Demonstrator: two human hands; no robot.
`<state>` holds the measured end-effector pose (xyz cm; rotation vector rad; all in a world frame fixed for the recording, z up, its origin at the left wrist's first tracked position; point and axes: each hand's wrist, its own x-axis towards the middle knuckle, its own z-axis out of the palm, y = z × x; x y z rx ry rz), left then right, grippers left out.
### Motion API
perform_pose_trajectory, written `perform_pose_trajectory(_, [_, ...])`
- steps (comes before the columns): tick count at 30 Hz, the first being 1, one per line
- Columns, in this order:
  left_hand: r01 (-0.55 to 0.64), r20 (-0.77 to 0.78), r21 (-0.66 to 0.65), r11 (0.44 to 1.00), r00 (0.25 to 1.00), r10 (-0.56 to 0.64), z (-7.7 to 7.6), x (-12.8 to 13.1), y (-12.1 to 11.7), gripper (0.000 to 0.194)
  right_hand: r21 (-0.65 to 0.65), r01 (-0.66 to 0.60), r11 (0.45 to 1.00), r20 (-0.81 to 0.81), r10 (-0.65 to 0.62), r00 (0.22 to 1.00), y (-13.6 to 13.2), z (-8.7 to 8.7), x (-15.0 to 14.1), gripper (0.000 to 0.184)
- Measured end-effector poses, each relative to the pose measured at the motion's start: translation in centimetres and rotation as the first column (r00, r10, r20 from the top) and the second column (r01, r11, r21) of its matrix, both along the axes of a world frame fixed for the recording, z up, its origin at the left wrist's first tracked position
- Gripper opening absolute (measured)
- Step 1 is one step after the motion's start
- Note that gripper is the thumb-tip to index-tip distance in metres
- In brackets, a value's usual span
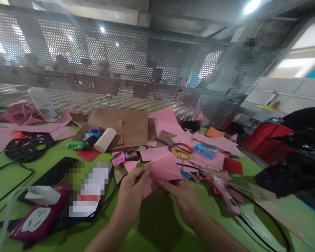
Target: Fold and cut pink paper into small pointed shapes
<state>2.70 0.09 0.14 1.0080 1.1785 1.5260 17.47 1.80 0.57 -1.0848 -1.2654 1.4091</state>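
I have 2 bare hands in the head view, both closed on the same thing: a piece of pink paper (165, 167) held up above the green tabletop (161, 229), between the scissors (182, 151) and the near side of the table. The left hand (132, 184) pinches its left edge, thumb on the near face; the right hand (183, 194) has its thumb at the lower right edge, and the fingers behind are mostly hidden from me. I judge the sheet to be very light and fairly soft, a little stiffer than plain writing paper since it holds its bend, with a dry surface unlikely to slip. It would crease or tear before it resisted me, so I'd keep the pressure low and take it by 2 opposite edges, thumb flat against fingertips, leaving the middle unpressed. I'd also mind the glue gun (227, 199) to the right: a small red light shows on it, and its heat could mark paper.
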Motion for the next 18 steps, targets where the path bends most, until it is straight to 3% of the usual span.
perform_pose_trajectory(3, [-0.038,-0.146,0.028,0.999,0.988,0.042,0.1,-0.7,0.2,0.028,0.164,0.128,0.978,0.033,-0.135,0.99,0.6,0.4,1.4,0.038])
perform_pose_trajectory(6, [-0.035,-0.321,0.054,0.998,0.946,0.05,0.0,-1.2,0.4,0.03,0.431,0.225,0.874,0.122,-0.304,0.945,0.9,0.7,2.5,0.04])
perform_pose_trajectory(9, [-0.016,-0.421,0.116,0.993,0.905,0.064,-0.3,-1.2,0.4,0.032,0.601,0.174,0.78,0.214,-0.367,0.905,0.8,0.8,2.8,0.03])
perform_pose_trajectory(11, [0.006,-0.451,0.149,0.989,0.891,0.063,-0.5,-0.9,0.4,0.033,0.641,0.102,0.761,0.272,-0.349,0.897,0.6,0.9,2.5,0.026])
perform_pose_trajectory(14, [0.037,-0.464,0.17,0.985,0.885,0.047,-0.5,-0.5,0.2,0.032,0.629,0.023,0.777,0.344,-0.304,0.888,0.4,1.1,2.1,0.028])
perform_pose_trajectory(18, [0.071,-0.398,0.196,0.978,0.917,0.013,-0.6,-0.3,0.3,0.029,0.582,0.044,0.812,0.345,-0.295,0.891,0.4,1.0,1.9,0.035])
